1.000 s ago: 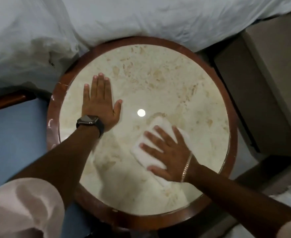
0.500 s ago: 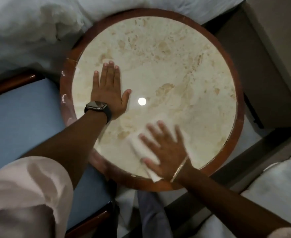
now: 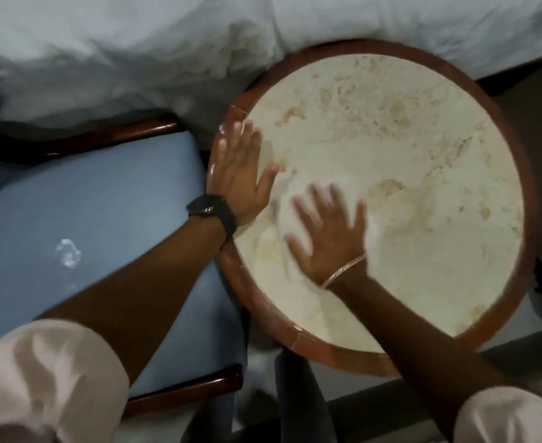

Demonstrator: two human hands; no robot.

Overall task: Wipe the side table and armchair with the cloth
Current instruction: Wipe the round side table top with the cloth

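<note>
Cloth is pressed flat onto the near-left part of the round side table under the spread fingers of the right hand, while the left hand is laid flat, fingers extended together, on the table's left rim beside the blue armchair.

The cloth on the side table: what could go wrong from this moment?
1. The cloth lies loose under the spread right hand, so it may bunch up or slip out.
2. The left hand presses on the table's wooden rim; leaning there might tip it.
3. The white scrap on the armchair seat could be missed.
</note>
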